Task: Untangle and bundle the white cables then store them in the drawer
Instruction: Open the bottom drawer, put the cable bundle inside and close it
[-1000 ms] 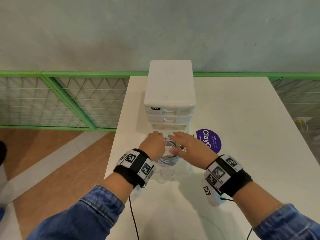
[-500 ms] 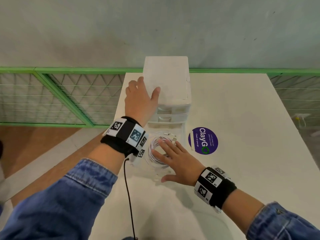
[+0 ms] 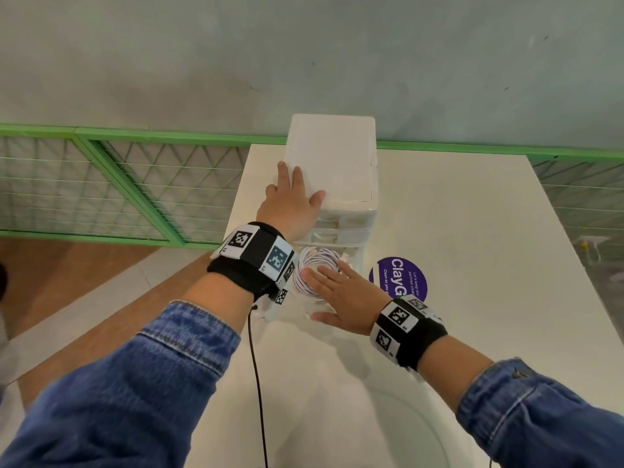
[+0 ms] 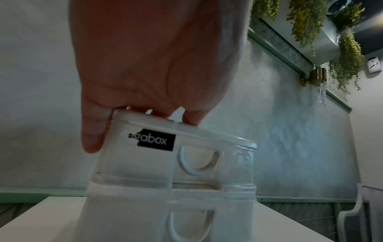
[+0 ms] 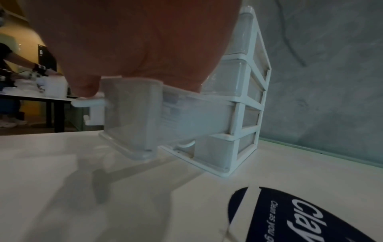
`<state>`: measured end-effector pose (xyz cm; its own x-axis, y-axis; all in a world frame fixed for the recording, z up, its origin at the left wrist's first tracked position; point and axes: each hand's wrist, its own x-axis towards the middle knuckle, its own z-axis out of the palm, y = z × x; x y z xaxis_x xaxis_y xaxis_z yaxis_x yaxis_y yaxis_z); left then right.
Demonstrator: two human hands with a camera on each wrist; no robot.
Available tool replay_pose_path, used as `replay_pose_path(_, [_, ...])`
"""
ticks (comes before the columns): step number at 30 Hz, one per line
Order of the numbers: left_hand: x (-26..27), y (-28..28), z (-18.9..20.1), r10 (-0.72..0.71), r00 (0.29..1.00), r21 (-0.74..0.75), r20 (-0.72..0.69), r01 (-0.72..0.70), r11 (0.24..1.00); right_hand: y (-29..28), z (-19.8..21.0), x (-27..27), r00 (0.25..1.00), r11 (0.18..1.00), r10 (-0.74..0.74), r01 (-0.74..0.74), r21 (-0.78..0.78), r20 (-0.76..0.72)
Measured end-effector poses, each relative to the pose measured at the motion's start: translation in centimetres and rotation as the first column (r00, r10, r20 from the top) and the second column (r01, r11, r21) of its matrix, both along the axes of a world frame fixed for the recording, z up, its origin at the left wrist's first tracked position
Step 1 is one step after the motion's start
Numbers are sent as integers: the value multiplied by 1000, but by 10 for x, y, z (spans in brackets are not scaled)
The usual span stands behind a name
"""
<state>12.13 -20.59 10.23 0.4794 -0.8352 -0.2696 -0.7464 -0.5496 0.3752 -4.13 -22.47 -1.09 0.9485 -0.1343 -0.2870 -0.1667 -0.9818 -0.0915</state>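
A white drawer unit (image 3: 332, 157) stands at the table's far edge, with one clear drawer (image 3: 317, 304) pulled out toward me. A coiled white cable bundle (image 3: 312, 265) lies inside that drawer. My left hand (image 3: 290, 204) lies flat on the unit's top, fingers spread, thumb over the front edge (image 4: 91, 131). My right hand (image 3: 341, 295) rests over the open drawer with straight fingers on the cable coil and the thumb at the drawer's front. In the right wrist view the drawer (image 5: 165, 114) sticks out of the frame (image 5: 248, 101) beneath my palm.
A round purple "ClayGo" sticker (image 3: 403, 278) lies on the white table (image 3: 472, 265) right of the drawer. A green railing (image 3: 135, 184) runs behind and left of the table. A black wire (image 3: 256, 383) hangs from my left wrist.
My left hand went from the cable in the drawer up onto the top of the unit. My right hand flattened over the coil and the drawer front.
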Motion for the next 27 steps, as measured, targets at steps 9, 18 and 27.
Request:
replay_pose_path(9, [3,-3,5,-13,1000,43,3,13,999,-24,-6,17,1000,1000,5,-4,-30,13])
replay_pose_path(18, [4,-3,7,-14,1000,44,-3,14,999,-18,-4,25,869,954,-284,297,31,404])
replay_pose_path(27, [4,-2,7,-15,1000,32,15,15,999,-17,-6,25,632,772,-570,631,78,526])
